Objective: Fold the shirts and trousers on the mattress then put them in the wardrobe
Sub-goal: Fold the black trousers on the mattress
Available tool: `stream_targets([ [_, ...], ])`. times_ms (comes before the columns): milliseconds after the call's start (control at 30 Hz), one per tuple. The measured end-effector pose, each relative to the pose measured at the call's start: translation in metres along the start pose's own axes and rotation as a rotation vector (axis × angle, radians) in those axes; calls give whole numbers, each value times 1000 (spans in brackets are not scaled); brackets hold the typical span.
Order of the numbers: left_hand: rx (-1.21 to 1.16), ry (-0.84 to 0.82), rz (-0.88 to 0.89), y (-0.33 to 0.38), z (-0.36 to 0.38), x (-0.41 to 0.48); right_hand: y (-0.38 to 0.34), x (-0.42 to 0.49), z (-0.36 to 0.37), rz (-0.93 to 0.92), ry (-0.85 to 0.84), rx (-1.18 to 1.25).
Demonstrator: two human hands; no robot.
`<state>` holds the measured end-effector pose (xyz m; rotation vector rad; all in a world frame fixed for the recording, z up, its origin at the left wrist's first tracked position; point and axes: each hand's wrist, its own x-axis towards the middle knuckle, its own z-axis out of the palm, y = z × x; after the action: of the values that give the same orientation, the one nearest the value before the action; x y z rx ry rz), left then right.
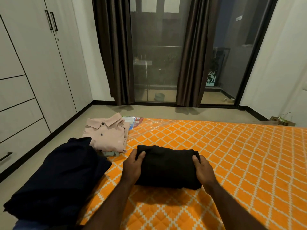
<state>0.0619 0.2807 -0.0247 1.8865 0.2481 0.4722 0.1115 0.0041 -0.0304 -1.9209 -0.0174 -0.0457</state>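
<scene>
Folded and ready: a person's left hand (132, 165) and right hand (203, 170) clasp opposite ends of a folded black garment (167, 170) resting on the orange mattress (240, 155), each grip curled tight onto the cloth. Soft, light and apt to unfold, the bundle likely needs support from both sides when lifted. A folded pink shirt (108, 135) and dark navy garment (58, 176) lie leftward, near the closed wardrobe (33, 72).
</scene>
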Motion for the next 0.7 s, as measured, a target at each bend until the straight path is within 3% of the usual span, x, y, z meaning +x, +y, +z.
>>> stream_targets([
  [200,128,31,-46,-2,3,-1,1,1,3,44,-79,-146],
  [333,241,4,-75,-3,3,0,1,2,4,17,-40,-238],
  [500,547,-34,-144,-11,4,-3,-3,2,4,27,75,-409],
  [600,806,140,90,-3,15,-7,-20,-5,15,-230,209,-691],
  [700,898,142,338,9,27,-13,-30,-11,40,-516,149,-941],
])
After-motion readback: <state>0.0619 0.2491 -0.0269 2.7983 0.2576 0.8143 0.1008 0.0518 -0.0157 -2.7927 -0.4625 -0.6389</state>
